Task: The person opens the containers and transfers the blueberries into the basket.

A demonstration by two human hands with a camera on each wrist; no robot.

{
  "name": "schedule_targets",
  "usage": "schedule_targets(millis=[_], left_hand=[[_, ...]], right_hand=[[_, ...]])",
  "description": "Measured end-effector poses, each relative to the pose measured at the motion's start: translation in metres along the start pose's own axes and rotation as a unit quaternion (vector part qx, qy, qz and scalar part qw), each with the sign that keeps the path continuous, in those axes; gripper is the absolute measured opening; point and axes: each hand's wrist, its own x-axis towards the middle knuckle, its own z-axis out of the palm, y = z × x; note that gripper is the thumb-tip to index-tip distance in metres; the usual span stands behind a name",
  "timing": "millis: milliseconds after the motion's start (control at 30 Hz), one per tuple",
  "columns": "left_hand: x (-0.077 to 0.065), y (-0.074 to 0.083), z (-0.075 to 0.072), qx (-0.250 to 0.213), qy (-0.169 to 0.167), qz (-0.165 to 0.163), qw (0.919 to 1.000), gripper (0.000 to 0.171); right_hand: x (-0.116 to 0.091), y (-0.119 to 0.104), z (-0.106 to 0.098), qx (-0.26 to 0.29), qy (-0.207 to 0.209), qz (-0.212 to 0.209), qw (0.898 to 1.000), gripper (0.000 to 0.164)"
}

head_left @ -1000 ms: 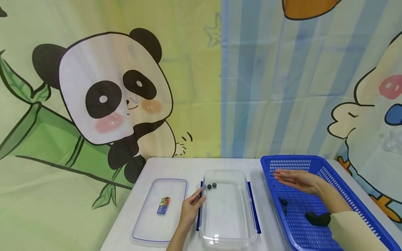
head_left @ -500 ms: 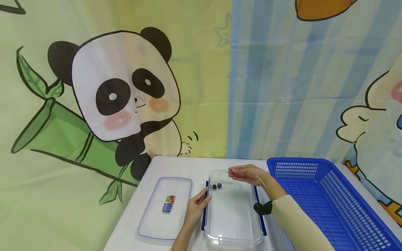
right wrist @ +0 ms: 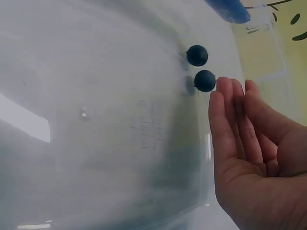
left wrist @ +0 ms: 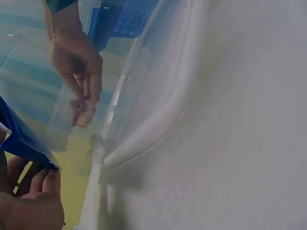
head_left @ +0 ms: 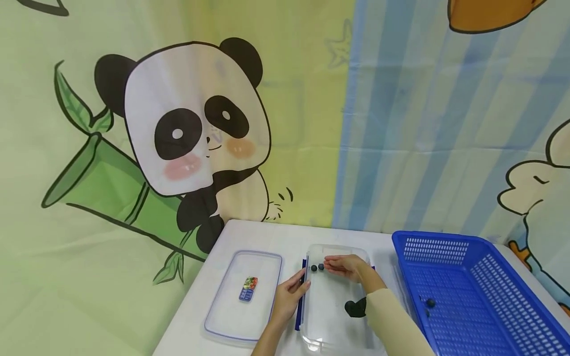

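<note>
A clear plastic container [head_left: 327, 306] with blue side clips [head_left: 299, 309] stands mid-table. My left hand [head_left: 287, 299] holds its left side; in the left wrist view that hand's fingertips [left wrist: 50, 179] are at the edge of a blue clip [left wrist: 24, 139]. Two blueberries [right wrist: 197, 55] lie side by side in the container's far left corner. My right hand [head_left: 349, 268] is low inside it, its fingertips right at the nearer blueberry [right wrist: 205, 80]. In the right wrist view the fingers are fairly straight with the thumb close; I cannot tell whether something is between them.
A blue slotted basket [head_left: 438, 236] stands at the right with a few dark berries [head_left: 430, 302] in it. Left of the container lies a clear lid [head_left: 231, 321] with a small fruit-picture label [head_left: 248, 289]. A printed curtain [head_left: 307, 123] hangs behind the table.
My right hand has moved left from above the blue basket to the container and lowered beside the two blueberries. The left hand stays at the container's side. The head view has turned slightly left.
</note>
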Motion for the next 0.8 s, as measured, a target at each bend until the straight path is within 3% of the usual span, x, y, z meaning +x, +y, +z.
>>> schedule_targets(millis=[367,667,800], left_hand=[[0.000,0.001,0.002,-0.012,0.007,-0.015,0.9998,0.046],[0.000,0.002,0.002,-0.008,0.010,-0.017,0.9998,0.045],[-0.001,0.009,0.003,-0.002,0.010,-0.022,0.9997,0.045]], right_hand=[[0.009,0.021,-0.001,0.034,0.077,0.014,0.996,0.026],[0.009,0.027,0.001,0.041,0.062,0.000,0.997,0.027],[0.010,0.028,0.003,0.034,0.051,0.004,0.998,0.028]])
